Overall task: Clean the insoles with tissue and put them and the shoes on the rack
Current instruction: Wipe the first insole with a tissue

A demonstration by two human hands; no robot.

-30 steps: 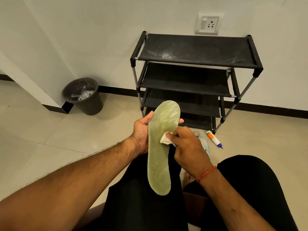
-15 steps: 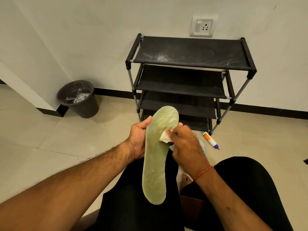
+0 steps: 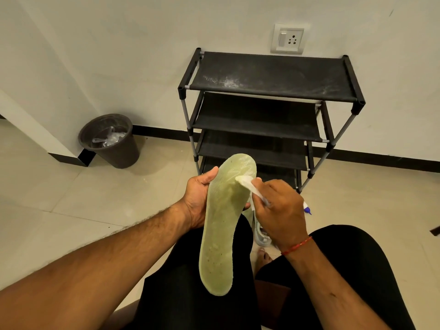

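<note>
A pale green insole (image 3: 221,225) stands nearly upright over my lap, toe end up. My left hand (image 3: 198,198) grips its left edge around the middle. My right hand (image 3: 278,210) pinches a crumpled white tissue (image 3: 248,184) and presses its tip against the insole's toe area. A light-coloured shoe (image 3: 262,235) lies on the floor between my knees, mostly hidden behind my right hand and the insole. The black shoe rack (image 3: 271,79) with several empty fabric shelves stands against the wall just beyond my hands.
A dark waste bin (image 3: 112,148) holding clear plastic sits on the floor left of the rack. A tube with a blue cap (image 3: 307,210) lies on the tiles by the rack's right foot. A wall socket (image 3: 288,41) is above the rack.
The tissue has moved up the insole from its middle toward the toe end. The insole has tilted slightly, and the view has dipped a little.
</note>
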